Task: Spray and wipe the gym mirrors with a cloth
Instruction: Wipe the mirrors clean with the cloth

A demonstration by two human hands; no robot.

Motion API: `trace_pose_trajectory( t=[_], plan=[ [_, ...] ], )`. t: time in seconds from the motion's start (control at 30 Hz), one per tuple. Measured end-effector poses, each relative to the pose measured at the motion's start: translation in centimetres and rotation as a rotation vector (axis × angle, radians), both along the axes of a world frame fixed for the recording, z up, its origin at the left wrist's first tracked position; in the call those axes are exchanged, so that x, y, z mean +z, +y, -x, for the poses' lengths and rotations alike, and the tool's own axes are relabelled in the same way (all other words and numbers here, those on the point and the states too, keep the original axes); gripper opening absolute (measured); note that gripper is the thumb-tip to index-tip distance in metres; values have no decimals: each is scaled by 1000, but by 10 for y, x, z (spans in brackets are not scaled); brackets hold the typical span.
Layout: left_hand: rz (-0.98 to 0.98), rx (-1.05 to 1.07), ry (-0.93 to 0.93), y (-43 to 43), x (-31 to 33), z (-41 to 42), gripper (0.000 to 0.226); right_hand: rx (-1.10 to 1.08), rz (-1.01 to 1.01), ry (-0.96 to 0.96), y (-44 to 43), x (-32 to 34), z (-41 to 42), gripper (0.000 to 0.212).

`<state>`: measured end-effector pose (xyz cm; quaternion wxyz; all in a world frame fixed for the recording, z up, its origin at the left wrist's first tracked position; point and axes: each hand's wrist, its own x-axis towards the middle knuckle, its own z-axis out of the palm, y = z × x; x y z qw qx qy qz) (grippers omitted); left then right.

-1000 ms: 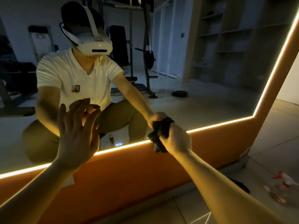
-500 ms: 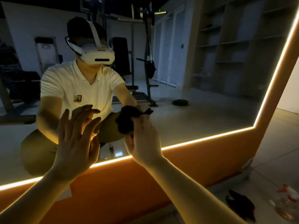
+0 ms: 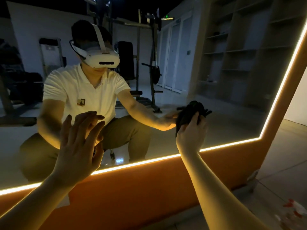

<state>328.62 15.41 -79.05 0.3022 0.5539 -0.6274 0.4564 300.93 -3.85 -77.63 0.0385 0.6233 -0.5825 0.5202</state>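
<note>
Right hand clenched round the dark cloth, pressed to the mirror low right. Left hand flat on the glass, fingers straight. Spray bottle on floor (blurred). Wiping underway, I judge; the higher glass is probably left.

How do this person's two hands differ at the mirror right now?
The left hand has straight, spread fingers and holds nothing; the right hand curls round a dark cloth. The left hand turns its bare palm to the mirror, fingertips meeting their reflection; the right hand puts the cloth between itself and the glass. Both are bare and raised above the lit strip.
</note>
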Motion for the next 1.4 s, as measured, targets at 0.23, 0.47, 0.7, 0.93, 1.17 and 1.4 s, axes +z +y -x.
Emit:
trace_pose_trajectory(
  t=[0.23, 0.47, 0.7, 0.93, 1.17, 1.4],
  plan=[
    [54, 61, 36, -8, 12, 10, 71, 281, 441, 267, 69, 2, -82, 58],
    [48, 88, 39, -12, 8, 9, 72, 341, 601, 366, 40, 8, -66, 65],
    [1, 98, 13, -7, 8, 8, 68, 145, -48, -526, -24, 12, -9, 59],
    [24, 106, 16, -10, 19, 9, 74, 333, 393, -99, 46, 29, -95, 58],
    [26, 93, -60, -15, 61, 10, 75, 556, 644, 461, 46, 34, -100, 58],
    [27, 201, -108, -28, 96, 10, 80, 260, 370, -177, -17, 55, -37, 62]
  ],
)
